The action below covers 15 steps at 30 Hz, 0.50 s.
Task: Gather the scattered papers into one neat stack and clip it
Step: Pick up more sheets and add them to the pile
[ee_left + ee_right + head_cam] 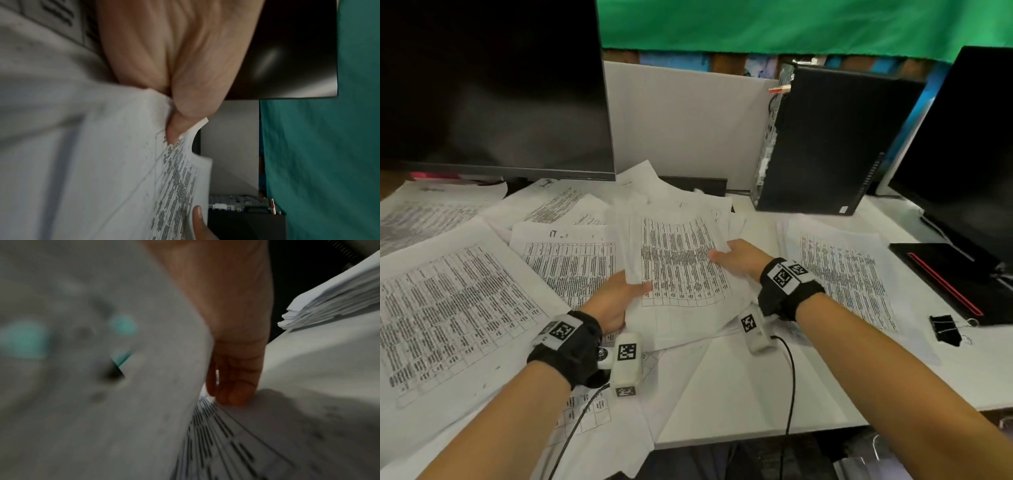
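Observation:
A loose bundle of printed sheets (pixel 678 260) is held above the desk in the middle. My left hand (pixel 619 298) grips its lower left edge, thumb on top; in the left wrist view my left hand (pixel 176 104) pinches the bundle of sheets (pixel 102 162). My right hand (pixel 736 257) holds the bundle's right edge, thumb on top and fingers underneath; the right wrist view shows my right hand (pixel 232 382) under the bundle of sheets (pixel 123 402). More printed sheets (pixel 448 308) lie scattered at the left, and another sheet (pixel 849 274) at the right. A black binder clip (pixel 945 330) lies on the desk at right.
A dark monitor (pixel 493 85) stands at the back left, a black computer tower (pixel 822 140) at the back right, and a second monitor (pixel 962 154) with its base (pixel 955 281) at the far right. The white desk's (pixel 739 394) front edge is close to me.

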Available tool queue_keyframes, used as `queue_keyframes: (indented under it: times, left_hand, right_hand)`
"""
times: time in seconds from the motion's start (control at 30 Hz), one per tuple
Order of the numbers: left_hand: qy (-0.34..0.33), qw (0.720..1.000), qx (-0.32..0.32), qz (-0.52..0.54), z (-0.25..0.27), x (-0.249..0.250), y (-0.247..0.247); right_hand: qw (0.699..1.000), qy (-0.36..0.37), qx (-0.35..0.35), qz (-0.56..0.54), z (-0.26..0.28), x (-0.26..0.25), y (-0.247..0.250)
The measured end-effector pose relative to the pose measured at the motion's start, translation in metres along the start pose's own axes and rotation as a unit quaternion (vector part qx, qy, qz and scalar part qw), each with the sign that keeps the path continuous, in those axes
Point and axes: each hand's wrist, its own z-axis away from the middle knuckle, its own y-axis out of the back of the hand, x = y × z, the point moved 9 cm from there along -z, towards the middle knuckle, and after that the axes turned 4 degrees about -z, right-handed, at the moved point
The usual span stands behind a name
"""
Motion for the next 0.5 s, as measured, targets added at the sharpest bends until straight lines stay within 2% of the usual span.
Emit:
queue_keyframes:
  times: [0.03, 0.1, 0.17, 0.23, 0.3, 0.4, 0.43, 0.5]
  left_hand:
    - [-0.009, 1.0, -0.005, 0.011, -0.001, 0.0, 0.0]
    - [-0.023, 0.996, -0.018, 0.085, 0.0, 0.001, 0.003]
    - [-0.014, 0.978, -0.025, 0.208, 0.001, -0.001, 0.009]
    - [0.006, 0.95, -0.004, 0.311, 0.001, -0.004, 0.014]
    - [0.006, 0.931, 0.006, 0.365, 0.002, -0.002, 0.014]
    - [-0.003, 0.913, 0.007, 0.409, 0.006, 0.004, 0.012]
    - [-0.008, 0.908, 0.003, 0.42, 0.007, 0.005, 0.012]
    - [-0.014, 0.899, -0.008, 0.438, 0.009, 0.007, 0.01]
  right_hand:
    - [1.0, -0.018, 0.017, 0.009, -0.003, 0.002, 0.005]
    - [0.994, -0.064, 0.093, -0.012, -0.008, 0.011, 0.028]
    - [0.981, -0.092, 0.134, -0.108, -0.009, 0.021, 0.037]
    - [0.957, -0.104, 0.104, -0.251, -0.009, 0.02, 0.025]
    - [0.941, -0.12, 0.048, -0.313, -0.009, 0.016, 0.002]
    - [0.965, -0.111, 0.002, -0.239, -0.021, 0.01, -0.026]
    - [0.977, -0.107, 0.016, -0.184, -0.027, 0.014, -0.029]
    - [0.968, -0.101, 0.002, -0.229, -0.022, 0.01, -0.036]
